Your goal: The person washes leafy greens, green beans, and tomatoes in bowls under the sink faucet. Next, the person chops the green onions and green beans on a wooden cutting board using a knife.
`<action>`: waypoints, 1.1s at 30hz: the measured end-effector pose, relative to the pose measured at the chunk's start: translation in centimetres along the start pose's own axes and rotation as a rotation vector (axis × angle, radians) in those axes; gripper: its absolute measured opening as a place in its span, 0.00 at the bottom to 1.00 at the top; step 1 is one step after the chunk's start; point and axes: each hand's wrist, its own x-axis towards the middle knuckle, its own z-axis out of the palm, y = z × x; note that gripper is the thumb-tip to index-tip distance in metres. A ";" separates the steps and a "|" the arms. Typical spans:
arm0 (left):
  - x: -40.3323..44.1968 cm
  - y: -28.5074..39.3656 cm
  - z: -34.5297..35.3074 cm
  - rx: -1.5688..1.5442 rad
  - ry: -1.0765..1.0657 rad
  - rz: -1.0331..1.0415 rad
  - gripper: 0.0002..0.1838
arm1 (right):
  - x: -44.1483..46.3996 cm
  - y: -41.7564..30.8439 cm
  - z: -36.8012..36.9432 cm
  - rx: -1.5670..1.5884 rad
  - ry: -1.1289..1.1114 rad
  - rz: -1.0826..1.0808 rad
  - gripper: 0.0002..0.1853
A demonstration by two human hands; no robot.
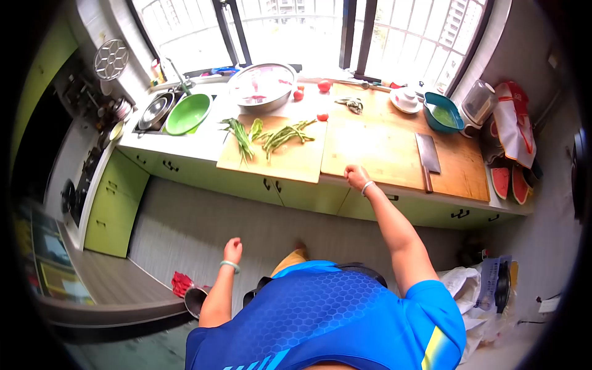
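My right hand [357, 177] is curled into a fist at the front edge of the large cutting board [370, 142], and I see nothing in it. My left hand [233, 251] hangs low over the floor with its fingers curled, also with nothing visible in it. On the large board lies a cleaver [428, 155], its handle toward me. The smaller board [296, 164] to the left carries green beans [288, 135] and leafy scallions [240, 137]. Several tomatoes, one being a tomato [324, 86], sit near the back, along with a small dark-striped bunch [351, 105].
A steel basin [262, 86] and a green basin [189, 114] stand by the sink at left. At right are a teal basket [443, 112], a white dish [406, 100], a blender [478, 103] and watermelon pieces [501, 182]. Cabinets [308, 196] run below the counter.
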 end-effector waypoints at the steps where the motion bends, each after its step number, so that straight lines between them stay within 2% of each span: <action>1: 5.3 3.0 0.7 -0.047 0.021 0.088 0.13 | 3.3 -1.6 0.2 0.068 0.003 0.009 0.08; 3: 11.7 11.7 0.3 -0.132 -0.012 0.238 0.12 | 8.2 -4.2 -0.9 0.097 0.022 0.000 0.09; 5: 17.1 19.3 0.5 -0.168 -0.065 0.317 0.13 | 14.1 -3.9 -0.6 0.061 0.148 -0.099 0.10; 7: 21.4 26.0 1.3 -0.271 -0.178 0.293 0.15 | 19.0 -5.0 -1.0 -0.003 0.184 -0.127 0.13; 9: 25.9 30.7 3.4 -0.204 -0.183 0.455 0.16 | 24.1 -5.8 -0.8 -0.177 0.137 -0.130 0.17; 11: 29.8 34.3 6.0 -0.240 -0.241 0.456 0.20 | 28.9 -4.7 0.2 -0.298 0.165 -0.265 0.21; 12: 31.4 35.2 7.6 -0.238 -0.238 0.444 0.20 | 31.0 -4.0 0.9 -0.378 0.112 -0.247 0.20; 14: 35.2 37.2 10.6 -0.112 -0.204 0.559 0.23 | 35.0 -1.1 2.5 -0.537 0.002 -0.241 0.19; 15: 37.5 37.4 12.4 -0.062 -0.178 0.634 0.24 | 35.6 -1.2 2.6 -0.615 -0.100 -0.212 0.20; 16: 39.6 37.8 14.3 -0.032 -0.178 0.616 0.26 | 36.1 -1.3 2.9 -0.689 -0.178 -0.127 0.19; 18: 44.0 38.3 17.2 0.005 -0.193 0.601 0.27 | 36.1 -1.2 3.1 -0.738 -0.097 -0.275 0.15; 19: 46.2 38.5 18.9 0.131 -0.132 0.616 0.29 | 36.6 -0.5 3.2 -0.752 -0.032 -0.367 0.13; 20: 48.1 38.8 20.5 0.250 -0.067 0.628 0.30 | 37.2 -0.1 2.9 -0.698 -0.036 -0.375 0.12; 23: 53.1 40.1 22.9 0.391 -0.084 0.497 0.34 | 39.7 -0.6 1.1 -0.551 -0.036 -0.380 0.11; 25: 55.6 40.3 24.2 0.436 -0.077 0.447 0.37 | 42.4 -1.6 -0.6 -0.137 0.257 -0.186 0.11; 26: 56.4 40.8 24.5 0.452 -0.077 0.405 0.37 | 43.9 -1.9 -2.0 -0.140 0.252 -0.187 0.11; 28: 58.1 41.3 25.6 0.464 -0.061 0.369 0.38 | 47.4 -2.2 -4.6 -0.199 0.308 -0.072 0.20; 29: 58.9 41.3 26.4 0.547 -0.021 0.351 0.37 | 48.9 -2.3 -5.3 -0.202 0.313 -0.085 0.20; 31: 60.9 40.9 27.8 0.629 0.029 0.329 0.36 | 51.3 -2.5 -6.1 -0.552 0.101 0.015 0.34; 32: 62.0 40.8 28.4 0.709 0.035 0.352 0.35 | 52.3 -2.8 -6.2 -0.556 0.104 0.003 0.34; 33: 62.7 40.8 28.6 0.790 0.036 0.371 0.35 | 53.1 -3.3 -6.0 -0.625 0.008 0.047 0.36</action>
